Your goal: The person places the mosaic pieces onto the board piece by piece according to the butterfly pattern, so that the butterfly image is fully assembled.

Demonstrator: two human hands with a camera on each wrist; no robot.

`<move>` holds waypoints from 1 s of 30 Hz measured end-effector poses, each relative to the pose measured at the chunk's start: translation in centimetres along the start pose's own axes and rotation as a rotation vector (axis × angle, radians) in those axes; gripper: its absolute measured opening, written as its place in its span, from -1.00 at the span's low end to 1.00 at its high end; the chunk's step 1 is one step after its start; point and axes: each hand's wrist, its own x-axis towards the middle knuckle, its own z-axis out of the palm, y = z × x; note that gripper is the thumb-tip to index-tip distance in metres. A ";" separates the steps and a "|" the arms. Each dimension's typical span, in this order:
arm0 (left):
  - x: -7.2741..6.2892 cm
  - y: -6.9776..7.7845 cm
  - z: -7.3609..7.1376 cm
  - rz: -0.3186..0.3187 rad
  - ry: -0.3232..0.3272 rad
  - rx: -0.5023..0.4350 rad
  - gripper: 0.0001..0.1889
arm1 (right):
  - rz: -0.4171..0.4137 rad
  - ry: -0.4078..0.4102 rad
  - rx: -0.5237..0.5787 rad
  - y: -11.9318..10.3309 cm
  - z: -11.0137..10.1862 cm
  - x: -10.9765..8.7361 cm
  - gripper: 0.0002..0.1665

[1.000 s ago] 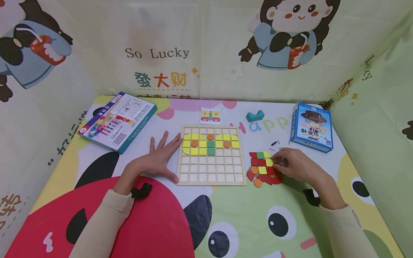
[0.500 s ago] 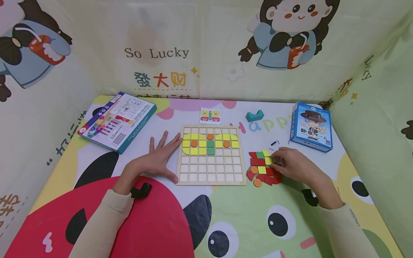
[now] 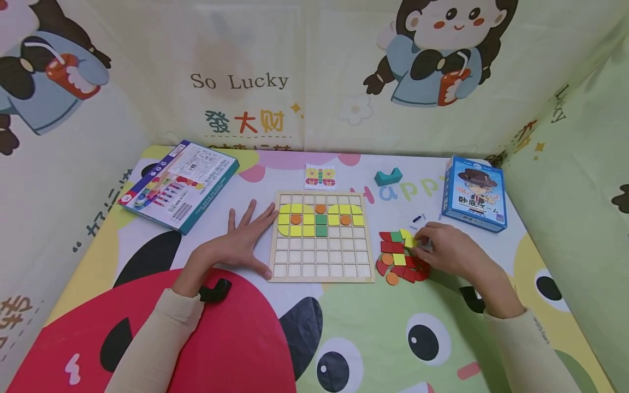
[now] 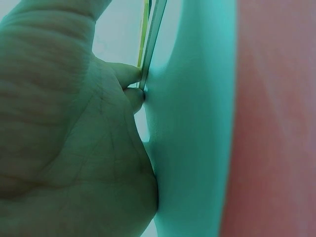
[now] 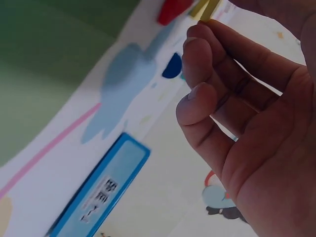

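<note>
A yellow tile [image 3: 410,242] is pinched at the fingertips of the right hand [image 3: 444,245], at the right side of a loose pile [image 3: 391,247] on the tabletop [image 3: 373,327]. In the right wrist view, only thin yellow edges are seen at the fingertips; the tile's full shape is hidden and its long axis cannot be told. In the head view, it seems slightly skewed to the pile's rows.

Key relation: the board [image 3: 324,280] lies to the left of this grip, with the pile in between. Uncovered cells nearest in line are found just right of the lower green tile [image 3: 321,230], roughly level with the grip, so a mostly leftward path, with little near-far change, would be called for. The board's edges are set left-right and near-far, so the skew would probably need squaring.

The tile is much nearer to the right hand. Nothing is grasped by the left hand [image 3: 241,243]; its fingers are spread, and the board's left edge is touched by thumb and forefinger, apparently as a steady.
</note>
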 end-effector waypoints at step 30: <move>0.0 0.1 -0.1 0.001 -0.002 -0.013 0.53 | -0.235 0.070 -0.098 -11.0 2.0 7.7 -0.70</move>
